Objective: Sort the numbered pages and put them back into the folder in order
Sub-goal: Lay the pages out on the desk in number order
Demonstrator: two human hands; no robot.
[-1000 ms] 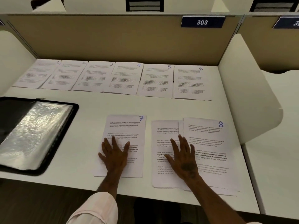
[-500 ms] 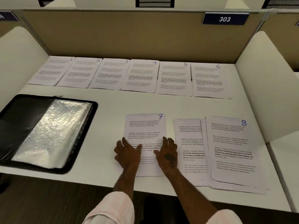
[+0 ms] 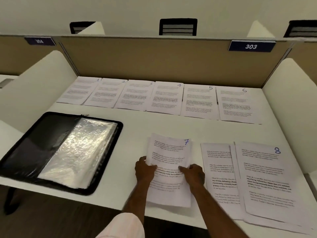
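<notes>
Page 7 (image 3: 169, 152) is lifted off the white desk (image 3: 133, 124) at the front centre. My left hand (image 3: 145, 170) grips its left edge and my right hand (image 3: 193, 174) grips its right edge. Pages 1 (image 3: 78, 90), 2 (image 3: 106, 93), 3 (image 3: 135, 95), 4 (image 3: 166, 98), 5 (image 3: 199, 102) and 6 (image 3: 235, 105) lie in a row along the back. Page 8 (image 3: 264, 179) lies on top of a loose pile at the front right, with another sheet (image 3: 217, 169) showing under its left side. The black folder (image 3: 56, 150) lies open on the left, its shiny plastic sleeves (image 3: 80, 152) facing up.
White curved side dividers stand at the left (image 3: 37, 86) and right (image 3: 291, 86) of the desk. A tan back panel (image 3: 154, 60) carries a blue 303 label (image 3: 251, 46). Chair backs show beyond the panel. The desk's front edge runs just under my wrists.
My right hand left the page 8 pile and moved left onto page 7. Both hands then closed on page 7's side edges and raised it off the desk.
</notes>
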